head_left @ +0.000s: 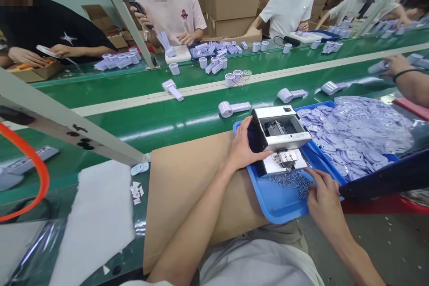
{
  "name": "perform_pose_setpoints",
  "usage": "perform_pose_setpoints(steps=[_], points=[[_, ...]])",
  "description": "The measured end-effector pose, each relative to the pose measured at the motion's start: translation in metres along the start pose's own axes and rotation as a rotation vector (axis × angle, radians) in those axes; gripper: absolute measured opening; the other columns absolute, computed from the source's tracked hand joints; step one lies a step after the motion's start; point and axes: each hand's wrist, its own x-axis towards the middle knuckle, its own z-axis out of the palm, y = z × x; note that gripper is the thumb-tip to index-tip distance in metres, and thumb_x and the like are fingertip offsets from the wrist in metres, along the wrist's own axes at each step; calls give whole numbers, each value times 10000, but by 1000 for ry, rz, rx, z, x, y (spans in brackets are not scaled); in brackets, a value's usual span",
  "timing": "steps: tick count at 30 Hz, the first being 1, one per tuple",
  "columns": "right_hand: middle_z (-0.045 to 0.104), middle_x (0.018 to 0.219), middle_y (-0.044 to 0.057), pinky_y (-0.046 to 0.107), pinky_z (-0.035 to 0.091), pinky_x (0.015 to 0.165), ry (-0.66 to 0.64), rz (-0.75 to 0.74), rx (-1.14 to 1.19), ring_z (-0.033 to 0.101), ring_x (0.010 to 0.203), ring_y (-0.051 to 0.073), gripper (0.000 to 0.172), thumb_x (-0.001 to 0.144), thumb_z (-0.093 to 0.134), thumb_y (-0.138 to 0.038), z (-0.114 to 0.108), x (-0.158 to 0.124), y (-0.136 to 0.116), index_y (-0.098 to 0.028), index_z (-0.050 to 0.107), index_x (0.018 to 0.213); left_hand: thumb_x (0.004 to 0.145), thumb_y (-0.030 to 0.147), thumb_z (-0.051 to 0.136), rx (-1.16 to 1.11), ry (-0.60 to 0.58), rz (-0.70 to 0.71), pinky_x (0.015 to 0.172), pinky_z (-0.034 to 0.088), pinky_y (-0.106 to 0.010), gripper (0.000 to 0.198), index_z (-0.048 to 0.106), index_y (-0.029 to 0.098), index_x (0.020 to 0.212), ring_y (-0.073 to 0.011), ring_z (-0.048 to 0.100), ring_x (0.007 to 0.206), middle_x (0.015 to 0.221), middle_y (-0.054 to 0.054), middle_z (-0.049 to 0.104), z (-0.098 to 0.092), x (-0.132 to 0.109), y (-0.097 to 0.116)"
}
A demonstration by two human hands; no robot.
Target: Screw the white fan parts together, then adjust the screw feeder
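Observation:
A white and black screw feeder (283, 136) stands on a blue tray (275, 210), with an open hopper on top. Loose small screws (295, 183) lie in the tray before it. My left hand (243, 145) grips the feeder's left side, thumb across the front and fingers behind. At the feeder's front right corner is my right hand (323, 192); its index finger reaches to the edge, its thumb is apart, and nothing shows in its grasp. Some of its fingers are curled and partly hidden.
Pale plastic plates (335, 143) and a clear bag (372, 120) fill another blue tray at right. Brown cardboard (191, 187) lies to the left. Handheld fan housings (233, 108) rest on the green conveyor (187, 120). A metal post (83, 129) stands left; co-workers sit opposite.

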Motion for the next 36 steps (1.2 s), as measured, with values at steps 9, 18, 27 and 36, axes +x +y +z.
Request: perform_pose_setpoints(steps=[9, 18, 27, 36], points=[[635, 1464, 156, 494, 545, 902, -36, -102, -110, 647, 1239, 359, 506, 1173, 314, -295, 4, 2, -3, -88, 757, 1298, 820, 671, 1010, -23, -1, 15, 1487, 351, -647, 1385, 166, 326, 1862, -438, 326, 1825, 1954, -182, 313, 2, -3, -1], [664, 1371, -32, 368, 487, 901, -46, -322, 56, 619, 1170, 198, 374, 1326, 333, -223, -18, 4, -14, -171, 698, 1389, 870, 752, 944, -44, -23, 32, 1500, 324, -668, 1390, 93, 346, 1892, -442, 255, 1851, 1989, -173, 219, -1, -6, -3], [567, 1528, 154, 444, 463, 1056, -121, -357, 81, 581, 1281, 324, 395, 1364, 321, -284, -21, -2, -36, -47, 558, 1573, 869, 784, 925, -20, -14, 66, 1490, 309, -734, 1383, 93, 344, 1883, -463, 273, 1840, 1979, -197, 235, 1, -6, -13], [575, 1530, 54, 381, 439, 1160, -220, -464, 228, 555, 1365, 229, 368, 1320, 263, -154, -18, -12, -68, -127, 576, 1512, 851, 735, 966, -4, -27, 29, 1477, 332, -740, 1423, 67, 360, 1889, -478, 276, 1834, 1978, -189, 240, -1, -6, -8]])
